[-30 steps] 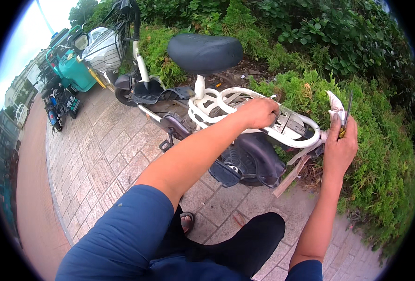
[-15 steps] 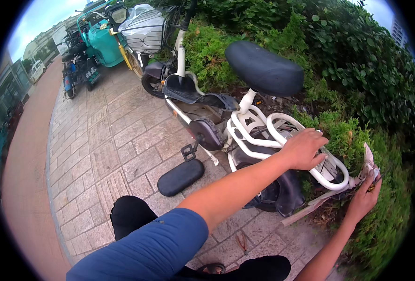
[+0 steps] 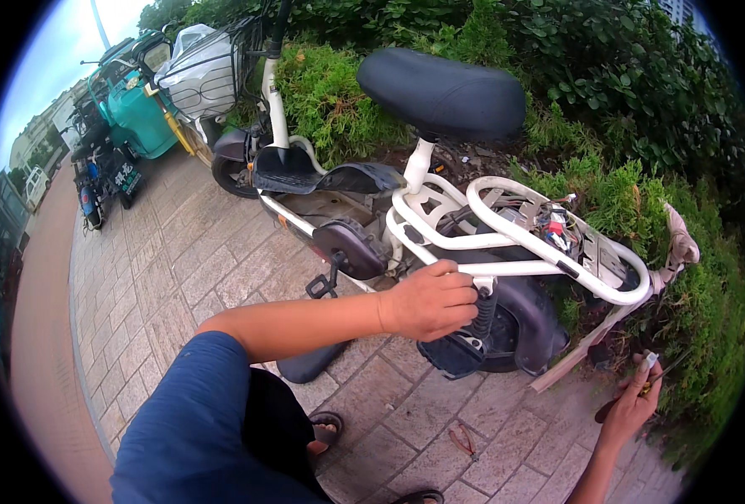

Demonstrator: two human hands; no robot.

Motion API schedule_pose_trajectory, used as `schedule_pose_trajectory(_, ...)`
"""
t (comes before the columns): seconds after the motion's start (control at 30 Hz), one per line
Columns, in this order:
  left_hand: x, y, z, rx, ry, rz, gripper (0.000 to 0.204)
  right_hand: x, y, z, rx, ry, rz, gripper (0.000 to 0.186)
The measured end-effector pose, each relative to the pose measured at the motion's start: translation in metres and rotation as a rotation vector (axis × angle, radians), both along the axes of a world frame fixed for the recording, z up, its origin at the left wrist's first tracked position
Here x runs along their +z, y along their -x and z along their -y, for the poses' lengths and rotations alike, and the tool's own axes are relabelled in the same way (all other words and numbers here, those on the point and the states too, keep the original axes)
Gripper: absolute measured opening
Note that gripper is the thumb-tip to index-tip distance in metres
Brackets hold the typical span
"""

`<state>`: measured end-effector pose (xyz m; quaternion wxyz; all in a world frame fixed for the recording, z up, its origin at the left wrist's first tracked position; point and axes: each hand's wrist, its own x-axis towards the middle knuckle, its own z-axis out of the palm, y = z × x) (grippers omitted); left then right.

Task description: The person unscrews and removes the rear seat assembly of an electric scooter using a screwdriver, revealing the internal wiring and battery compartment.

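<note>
A white electric bike with a black saddle (image 3: 440,92) leans beside the hedge. My left hand (image 3: 430,301) is closed at its white tube frame (image 3: 519,269), just left of the rear shock absorber (image 3: 483,311); the fingers' far side is hidden. Coloured wires and connectors (image 3: 557,231) lie exposed inside the rear rack. My right hand (image 3: 631,407), low at the right by the hedge, is closed on a small white piece (image 3: 650,359). A thin tool with a yellowish part shows in the same hand, too small to name surely. A pinkish cloth (image 3: 682,239) is tied at the rack's rear end.
Red-handled pliers (image 3: 465,441) lie on the paving by my feet. A black pad (image 3: 312,363) rests on the ground, partly behind my left arm. Farther left stand a dark scooter (image 3: 104,172) and a teal three-wheeler (image 3: 141,113). A dense hedge (image 3: 633,109) borders the right side.
My left hand has moved off the rear rack, left to the frame near the shock absorber. My right hand has dropped away from the cloth, keeping the white piece. The view has shifted.
</note>
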<state>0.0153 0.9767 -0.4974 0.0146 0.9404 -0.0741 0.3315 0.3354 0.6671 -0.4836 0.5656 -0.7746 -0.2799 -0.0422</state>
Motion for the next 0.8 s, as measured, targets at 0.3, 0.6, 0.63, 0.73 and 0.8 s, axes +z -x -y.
schedule_pose_trajectory(0.3, -0.050, 0.056, -0.057, 0.762, 0.586, 0.261, 0.048, -0.169, 0.137, 0.063, 0.497, 0.682, -0.613, 0.032)
schedule_pose_trajectory(0.6, -0.046, 0.033, -0.053, 0.920, 0.692, 0.214, 0.052, -0.240, 0.211, 0.035, 1.195, 1.160, 0.057, 0.043)
schedule_pose_trajectory(0.63, -0.049, 0.033, -0.053, 0.922, 0.701, 0.209, 0.051, -0.234, 0.215, 0.028, 1.210, 1.176, 0.057, 0.043)
schedule_pose_trajectory(0.73, -0.054, 0.026, -0.052, 0.923, 0.697, 0.226, 0.048, -0.223, 0.224, 0.015, 1.226, 1.142, 0.101, 0.042)
schedule_pose_trajectory(0.8, -0.062, 0.023, -0.051, 0.951, 0.661, 0.279, 0.047, -0.219, 0.229, 0.008, 1.254, 1.122, 0.154, 0.040)
